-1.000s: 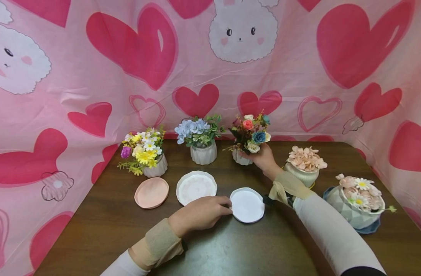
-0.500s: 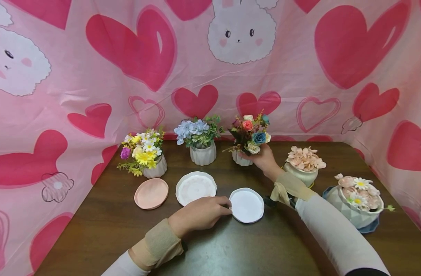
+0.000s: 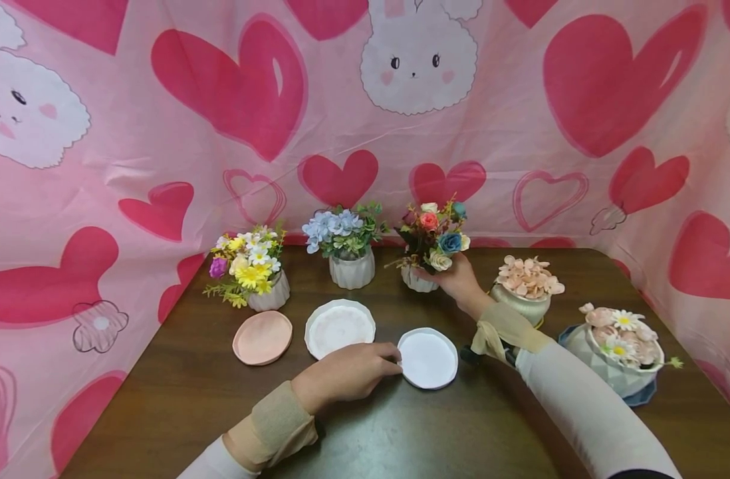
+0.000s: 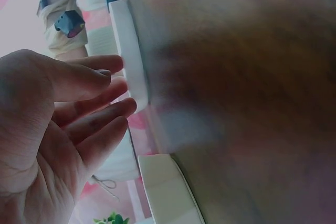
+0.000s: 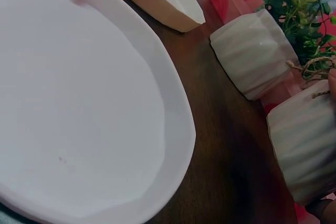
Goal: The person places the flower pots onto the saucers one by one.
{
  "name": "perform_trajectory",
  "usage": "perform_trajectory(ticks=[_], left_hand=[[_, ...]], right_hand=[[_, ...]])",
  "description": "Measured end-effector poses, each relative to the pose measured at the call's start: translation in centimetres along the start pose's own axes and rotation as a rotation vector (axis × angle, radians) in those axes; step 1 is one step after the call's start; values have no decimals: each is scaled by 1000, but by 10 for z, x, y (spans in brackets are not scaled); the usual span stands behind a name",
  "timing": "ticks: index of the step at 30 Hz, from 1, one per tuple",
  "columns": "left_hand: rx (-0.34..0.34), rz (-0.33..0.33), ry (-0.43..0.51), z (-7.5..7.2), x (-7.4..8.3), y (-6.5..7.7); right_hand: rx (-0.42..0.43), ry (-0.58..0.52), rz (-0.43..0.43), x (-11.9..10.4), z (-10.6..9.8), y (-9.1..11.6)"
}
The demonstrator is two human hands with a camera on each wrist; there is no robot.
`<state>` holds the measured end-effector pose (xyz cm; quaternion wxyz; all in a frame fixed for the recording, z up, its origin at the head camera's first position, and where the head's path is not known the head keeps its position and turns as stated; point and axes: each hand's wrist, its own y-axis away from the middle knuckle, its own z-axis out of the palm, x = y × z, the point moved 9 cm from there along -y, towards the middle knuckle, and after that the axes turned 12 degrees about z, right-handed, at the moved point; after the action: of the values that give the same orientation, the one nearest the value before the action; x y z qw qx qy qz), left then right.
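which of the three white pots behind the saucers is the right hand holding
The rightmost one, the rose pot with coral and blue blooms: the right hand grips it. The light-blue-flowered pot and the yellow-flowered pot stand untouched.

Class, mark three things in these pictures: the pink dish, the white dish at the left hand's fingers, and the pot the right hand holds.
Pink dish (image 3: 262, 338): head view, bare inside.
White dish (image 3: 429, 359): head view, bare inside.
Pot (image 5: 302, 142): right wrist view, ridged side.
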<state>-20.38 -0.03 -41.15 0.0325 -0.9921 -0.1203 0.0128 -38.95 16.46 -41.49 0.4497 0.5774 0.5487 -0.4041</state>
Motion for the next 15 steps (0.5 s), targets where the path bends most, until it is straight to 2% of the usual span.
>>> perform_trajectory(ticks=[8,15], left_hand=[[37,22,-29,-1,1,1],[13,7,-11,0,1,1]], right_hand=[[-9,14,11,-2,2,6],[-20,7,33,-3,1,11]])
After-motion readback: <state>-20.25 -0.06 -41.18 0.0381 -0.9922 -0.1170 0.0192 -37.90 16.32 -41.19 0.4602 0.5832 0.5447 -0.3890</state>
